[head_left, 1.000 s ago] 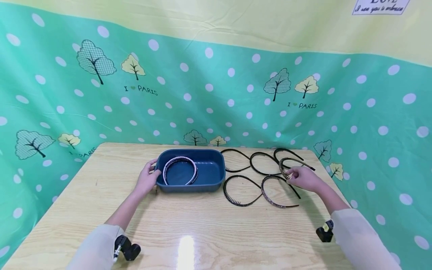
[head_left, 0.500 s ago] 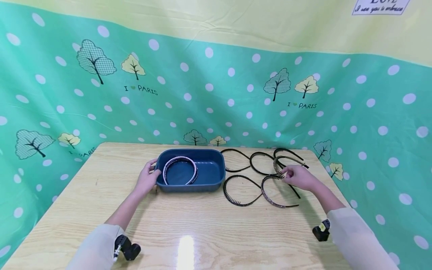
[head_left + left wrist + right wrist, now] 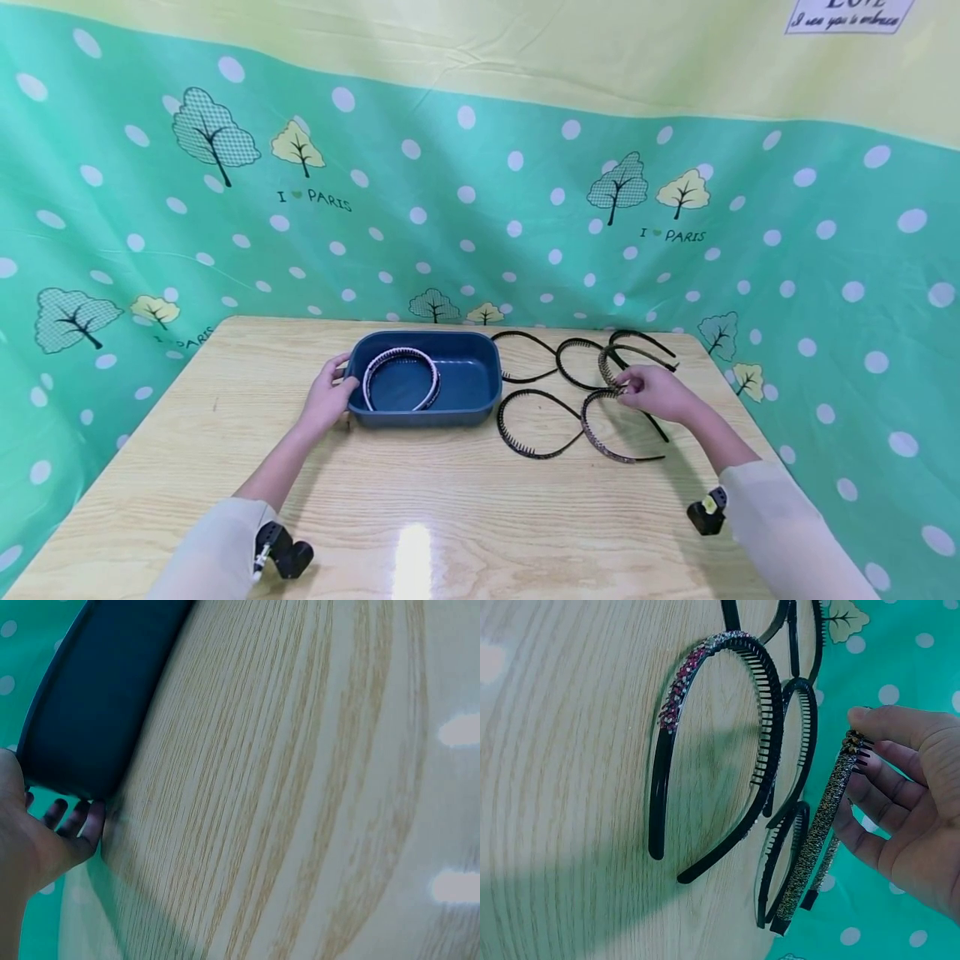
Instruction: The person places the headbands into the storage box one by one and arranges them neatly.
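My right hand (image 3: pixel 660 393) pinches a gold-glitter toothed headband (image 3: pixel 817 825) between thumb and fingers, over the right part of the table. In the right wrist view, its two ends point down and away from the fingers. At the left end of a blue plastic bin (image 3: pixel 420 419), my left hand (image 3: pixel 327 400) grips the wall, the thumb at the rim and the fingers against the outside. Inside the bin lies a pale lilac headband (image 3: pixel 366 385), with a darker one partly hidden beside it. A black headband with pink and silver stones (image 3: pixel 676 697) lies near the right hand.
Several black toothed headbands lie right of the bin, one at the front (image 3: pixel 501 421) and another behind it (image 3: pixel 525 333). Some overlap. The wooden table (image 3: pixel 480 517) ends at a green dotted cloth (image 3: pixel 465 217) behind and to the right.
My right hand has moved left with the gold-glitter headband, from the table's right side toward the other headbands. The left hand and the bin have stayed in place.
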A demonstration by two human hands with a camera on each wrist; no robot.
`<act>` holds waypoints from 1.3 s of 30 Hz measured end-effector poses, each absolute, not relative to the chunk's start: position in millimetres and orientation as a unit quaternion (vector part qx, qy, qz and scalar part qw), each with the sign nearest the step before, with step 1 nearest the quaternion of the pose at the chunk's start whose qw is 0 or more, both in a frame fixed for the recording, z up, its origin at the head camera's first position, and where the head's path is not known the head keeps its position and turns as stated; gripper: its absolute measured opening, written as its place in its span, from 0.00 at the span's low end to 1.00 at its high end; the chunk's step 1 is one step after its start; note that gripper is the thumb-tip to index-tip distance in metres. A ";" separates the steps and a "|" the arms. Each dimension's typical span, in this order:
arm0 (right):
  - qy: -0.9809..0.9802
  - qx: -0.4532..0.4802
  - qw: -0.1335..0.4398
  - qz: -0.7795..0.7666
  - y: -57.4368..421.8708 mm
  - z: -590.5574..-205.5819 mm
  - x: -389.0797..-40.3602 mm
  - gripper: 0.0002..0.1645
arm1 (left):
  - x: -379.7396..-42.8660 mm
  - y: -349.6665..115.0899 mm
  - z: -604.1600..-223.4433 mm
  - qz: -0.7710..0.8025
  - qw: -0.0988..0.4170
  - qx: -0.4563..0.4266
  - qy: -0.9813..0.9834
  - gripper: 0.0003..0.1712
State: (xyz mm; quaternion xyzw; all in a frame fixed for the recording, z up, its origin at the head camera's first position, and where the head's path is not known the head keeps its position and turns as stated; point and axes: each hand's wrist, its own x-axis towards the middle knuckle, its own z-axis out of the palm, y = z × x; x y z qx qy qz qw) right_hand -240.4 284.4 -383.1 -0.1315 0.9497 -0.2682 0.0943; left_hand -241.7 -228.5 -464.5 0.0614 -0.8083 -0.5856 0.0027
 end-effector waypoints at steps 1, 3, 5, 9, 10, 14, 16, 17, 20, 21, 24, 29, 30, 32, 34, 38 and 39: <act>0.949 -0.134 0.092 -0.268 283.6 -382.6 -240.4 0.20 | -241.8 -228.3 -464.6 -0.585 0.003 0.060 -0.808 0.31; 0.949 -0.140 0.091 -0.269 282.2 -382.1 -240.7 0.19 | -241.7 -228.3 -464.3 -0.585 0.004 0.061 -0.808 0.31; 0.948 -0.142 0.091 -0.270 281.1 -381.7 -241.0 0.19 | -241.5 -228.3 -464.3 -0.585 0.004 0.060 -0.809 0.32; 0.948 -0.144 0.090 -0.268 278.2 -380.6 -241.3 0.18 | -241.8 -228.5 -464.8 -0.586 0.004 0.064 -0.807 0.31; 0.948 -0.145 0.089 -0.268 277.3 -380.2 -241.1 0.18 | -242.1 -228.2 -465.1 -0.586 0.005 0.062 -0.808 0.31; 0.948 -0.146 0.084 -0.271 273.2 -378.1 -240.6 0.18 | -242.7 -228.5 -466.3 -0.589 0.008 0.062 -0.806 0.31; 0.947 -0.145 0.088 -0.272 271.6 -377.8 -240.4 0.18 | -242.5 -228.8 -466.6 -0.589 0.009 0.060 -0.806 0.31; 0.947 -0.144 0.090 -0.273 271.0 -378.2 -240.4 0.18 | -242.5 -229.0 -466.7 -0.589 0.008 0.060 -0.806 0.31; 0.945 -0.140 0.095 -0.281 269.1 -379.4 -240.4 0.18 | -242.4 -229.5 -466.9 -0.589 0.007 0.056 -0.806 0.31; 0.944 -0.140 0.096 -0.283 268.2 -379.6 -240.3 0.18 | -242.4 -229.6 -466.9 -0.590 0.006 0.056 -0.806 0.31; 0.943 -0.142 0.092 -0.285 264.8 -379.4 -239.3 0.17 | -242.5 -229.9 -467.0 -0.591 0.004 0.058 -0.804 0.31; 0.943 -0.143 0.092 -0.285 257.1 -375.0 -236.1 0.18 | -242.4 -229.3 -466.9 -0.588 0.005 0.056 -0.807 0.31; 0.944 -0.144 0.092 -0.284 255.9 -374.3 -235.7 0.19 | -242.4 -229.2 -466.9 -0.588 0.006 0.056 -0.807 0.31; 0.944 -0.146 0.092 -0.282 253.8 -373.2 -235.4 0.18 | -242.2 -229.0 -466.7 -0.589 0.007 0.057 -0.806 0.31; 0.944 -0.143 0.094 -0.282 252.2 -373.4 -235.6 0.18 | -241.8 -228.7 -466.1 -0.590 0.008 0.058 -0.805 0.31; 0.941 -0.153 0.098 -0.286 249.1 -374.0 -235.2 0.18 | -240.5 -227.2 -463.7 -0.590 0.012 0.057 -0.805 0.31; 0.940 -0.155 0.098 -0.287 248.3 -374.0 -235.1 0.18 | -240.1 -226.6 -463.0 -0.590 0.012 0.056 -0.806 0.31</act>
